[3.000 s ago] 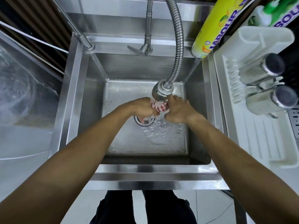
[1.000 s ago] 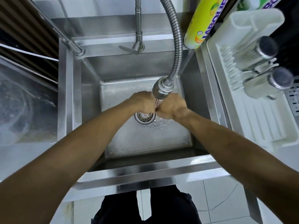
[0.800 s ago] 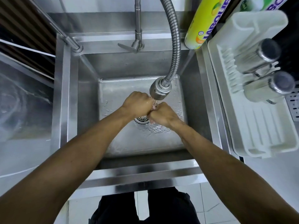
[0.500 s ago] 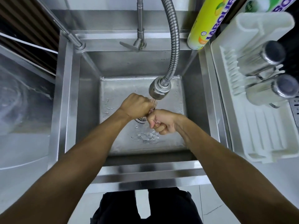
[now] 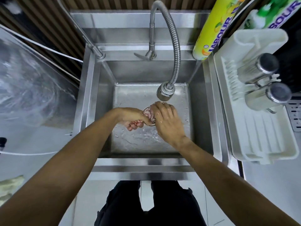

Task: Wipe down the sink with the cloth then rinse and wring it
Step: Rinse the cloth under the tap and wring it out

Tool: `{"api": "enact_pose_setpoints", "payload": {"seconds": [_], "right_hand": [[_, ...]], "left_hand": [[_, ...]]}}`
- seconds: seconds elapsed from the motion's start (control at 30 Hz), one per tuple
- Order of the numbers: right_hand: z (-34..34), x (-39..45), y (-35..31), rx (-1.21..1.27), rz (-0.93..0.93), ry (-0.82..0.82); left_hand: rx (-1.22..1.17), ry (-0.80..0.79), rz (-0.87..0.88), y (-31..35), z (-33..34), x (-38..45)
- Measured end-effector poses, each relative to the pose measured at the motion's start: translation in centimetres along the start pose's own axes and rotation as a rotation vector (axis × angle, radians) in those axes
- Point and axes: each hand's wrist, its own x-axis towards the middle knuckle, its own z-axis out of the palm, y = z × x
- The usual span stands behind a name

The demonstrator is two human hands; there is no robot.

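Both my hands are over the middle of the steel sink [image 5: 201,121], just above the drain. A small red-and-white cloth [image 5: 148,113] is bunched and twisted between them, mostly hidden. My left hand [image 5: 132,119] is fisted on its near end, knuckles turned down. My right hand [image 5: 166,118] wraps over its far end, wet and directly under the spray head [image 5: 165,92] of the flexible tap, from which water runs. The sink floor is wet.
A yellow detergent bottle [image 5: 210,33] stands at the sink's back right corner. To the right, a white dish rack [image 5: 259,128] holds two steel cups [image 5: 260,69]. The tap lever [image 5: 143,56] sits on the back ledge. A plastic-covered counter [image 5: 29,95] lies left.
My hands have rotated against each other on the cloth: the left fist turned palm-down and moved left, the right hand moved up over the cloth under the spray. The cloth shows more.
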Motion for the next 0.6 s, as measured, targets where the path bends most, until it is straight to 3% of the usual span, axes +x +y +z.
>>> {"api": "enact_pose_setpoints", "payload": {"seconds": [0.13, 0.23, 0.4, 0.5, 0.6], "right_hand": [[-1.1, -0.3, -2.1, -0.001, -0.008, -0.056], [-3.3, 1.9, -3.2, -0.035, 0.070, -0.160], [-5.2, 4.7, -4.7, -0.131, 0.204, -0.477], [-5.6, 5.4, -6.0, -0.156, 0.296, -0.469], [-5.9, 5.8, -6.7, -0.009, 0.429, -0.477]], "left_hand": [[0.006, -0.215, -0.028, 1.1, 0.5, -2.7], [0.082, -0.170, -0.057, 2.0, 1.1, -4.2], [0.741, 0.416, 0.009, 2.3, 2.1, -3.7], [0.935, 0.734, 0.139, 1.3, 2.9, -3.4], [1.142, 0.865, 0.244, 0.4, 2.2, -3.9]]}}
